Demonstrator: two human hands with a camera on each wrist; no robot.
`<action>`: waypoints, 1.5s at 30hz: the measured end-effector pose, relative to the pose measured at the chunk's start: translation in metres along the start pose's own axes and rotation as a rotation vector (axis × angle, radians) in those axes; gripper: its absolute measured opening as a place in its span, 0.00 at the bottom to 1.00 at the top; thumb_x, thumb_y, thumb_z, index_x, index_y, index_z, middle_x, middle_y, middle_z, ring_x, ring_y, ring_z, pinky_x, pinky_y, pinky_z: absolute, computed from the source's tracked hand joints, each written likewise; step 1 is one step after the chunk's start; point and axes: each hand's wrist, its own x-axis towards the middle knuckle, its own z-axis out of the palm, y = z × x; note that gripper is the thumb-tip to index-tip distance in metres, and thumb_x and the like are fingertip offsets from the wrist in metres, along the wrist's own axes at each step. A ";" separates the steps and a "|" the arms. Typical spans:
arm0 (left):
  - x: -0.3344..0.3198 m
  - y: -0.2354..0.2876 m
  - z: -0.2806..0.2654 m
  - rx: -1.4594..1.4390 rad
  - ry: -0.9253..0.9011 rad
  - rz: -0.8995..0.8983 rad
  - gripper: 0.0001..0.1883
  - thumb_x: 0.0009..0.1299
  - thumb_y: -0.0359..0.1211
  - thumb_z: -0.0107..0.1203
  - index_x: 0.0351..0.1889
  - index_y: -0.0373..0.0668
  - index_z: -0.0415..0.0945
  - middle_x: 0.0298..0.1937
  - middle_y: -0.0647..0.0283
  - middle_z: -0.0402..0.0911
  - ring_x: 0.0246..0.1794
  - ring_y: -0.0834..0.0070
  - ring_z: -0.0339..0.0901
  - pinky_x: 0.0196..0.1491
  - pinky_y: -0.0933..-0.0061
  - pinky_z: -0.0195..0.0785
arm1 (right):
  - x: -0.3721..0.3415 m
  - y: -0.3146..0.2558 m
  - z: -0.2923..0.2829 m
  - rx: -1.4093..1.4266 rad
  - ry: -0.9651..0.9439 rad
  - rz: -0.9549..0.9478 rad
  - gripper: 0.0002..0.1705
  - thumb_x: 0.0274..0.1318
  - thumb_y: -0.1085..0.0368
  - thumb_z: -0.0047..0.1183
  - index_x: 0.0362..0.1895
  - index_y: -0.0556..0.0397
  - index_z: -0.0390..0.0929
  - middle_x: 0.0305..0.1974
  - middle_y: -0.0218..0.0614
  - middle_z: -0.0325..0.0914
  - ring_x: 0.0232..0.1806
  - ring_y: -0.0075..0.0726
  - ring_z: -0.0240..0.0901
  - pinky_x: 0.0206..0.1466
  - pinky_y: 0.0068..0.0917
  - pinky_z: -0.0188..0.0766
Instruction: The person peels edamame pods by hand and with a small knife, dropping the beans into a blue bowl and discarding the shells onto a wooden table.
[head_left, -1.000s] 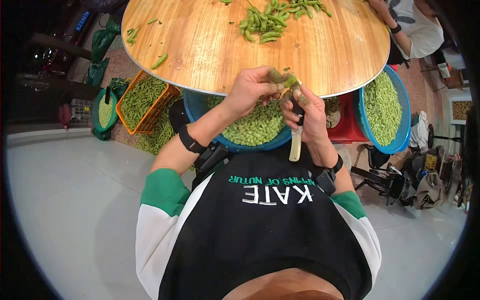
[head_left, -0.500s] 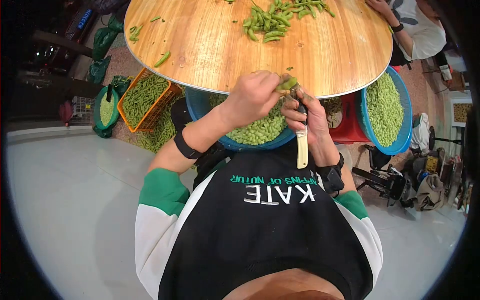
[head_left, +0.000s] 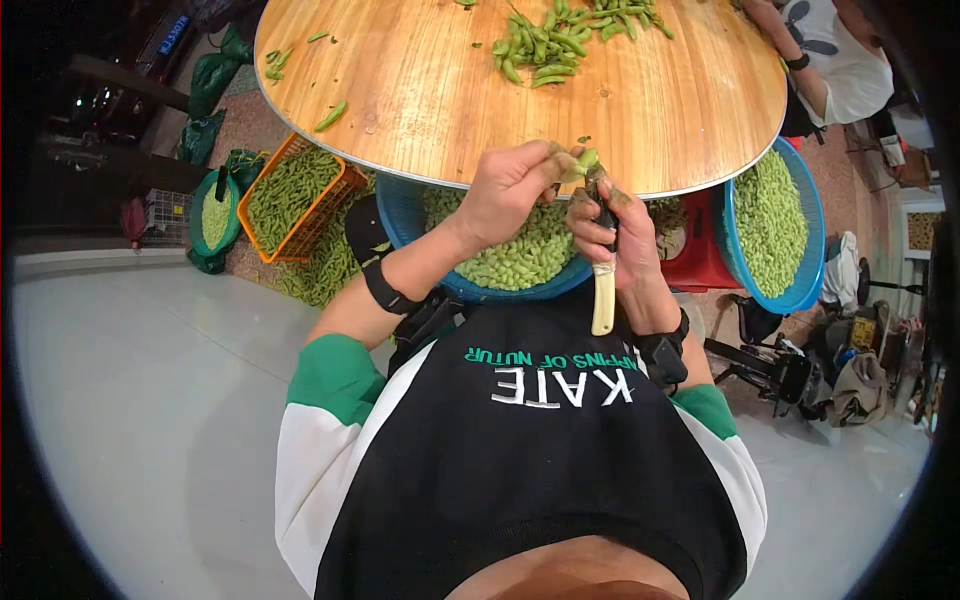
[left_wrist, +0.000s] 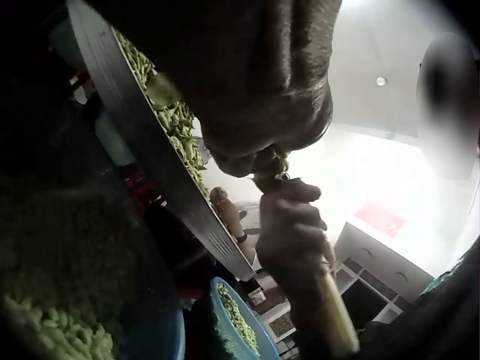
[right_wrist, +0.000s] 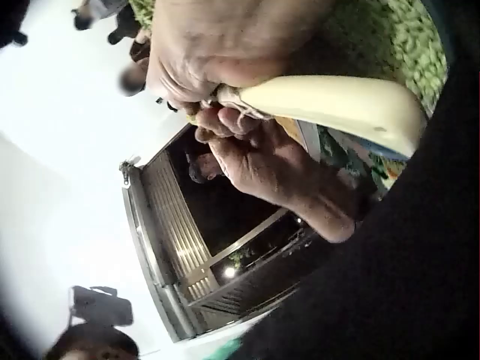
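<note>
In the head view, my left hand (head_left: 512,190) pinches a green bean pod (head_left: 586,160) at the table's near edge. My right hand (head_left: 622,232) curls round a knife with a cream handle (head_left: 604,300); the handle's end points toward my body, and the thumb is up by the pod. Both hands' fingertips meet at the pod, over a blue basin of shelled beans (head_left: 515,255). The right wrist view shows the cream handle (right_wrist: 337,109) sticking out of the right hand (right_wrist: 232,37). In the left wrist view the pod is mostly hidden by fingers.
A heap of pods (head_left: 540,45) lies on the round wooden table (head_left: 420,90), with a few loose pods at its left. An orange crate of pods (head_left: 295,200) stands left, another blue basin (head_left: 818,235) right. Another person's arm (head_left: 790,50) reaches the table at upper right.
Since half a second ago, my left hand has turned so the thumb and fingertips show at the pod. My right hand holds the knife much as before.
</note>
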 end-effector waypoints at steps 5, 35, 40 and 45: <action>-0.001 0.001 -0.012 -0.510 -0.104 -0.401 0.11 0.73 0.31 0.48 0.38 0.32 0.78 0.25 0.71 0.76 0.23 0.88 0.70 0.25 0.82 0.63 | 0.001 0.003 -0.006 -0.219 0.080 -0.070 0.13 0.66 0.64 0.42 0.51 0.54 0.69 0.32 0.35 0.71 0.18 0.19 0.58 0.14 0.14 0.53; -0.046 -0.018 0.006 0.474 0.077 0.076 0.08 0.61 0.30 0.52 0.34 0.34 0.70 0.27 0.43 0.75 0.30 0.45 0.75 0.31 0.56 0.67 | 0.014 0.018 -0.014 -1.810 0.022 -0.661 0.14 0.43 0.76 0.53 0.37 0.59 0.67 0.32 0.51 0.67 0.31 0.60 0.68 0.33 0.44 0.66; -0.051 -0.030 0.009 0.421 0.107 0.016 0.12 0.57 0.28 0.48 0.37 0.31 0.70 0.31 0.38 0.75 0.36 0.41 0.74 0.38 0.50 0.67 | 0.009 0.026 -0.004 -1.945 -0.060 -0.738 0.18 0.41 0.76 0.54 0.39 0.60 0.65 0.31 0.52 0.65 0.30 0.61 0.68 0.30 0.44 0.69; -0.051 -0.042 0.007 0.320 0.075 -0.034 0.13 0.57 0.26 0.48 0.41 0.33 0.70 0.33 0.40 0.76 0.38 0.42 0.74 0.38 0.54 0.67 | 0.007 0.027 -0.001 -1.943 -0.103 -0.708 0.17 0.41 0.76 0.54 0.39 0.60 0.66 0.31 0.52 0.65 0.30 0.61 0.68 0.30 0.45 0.69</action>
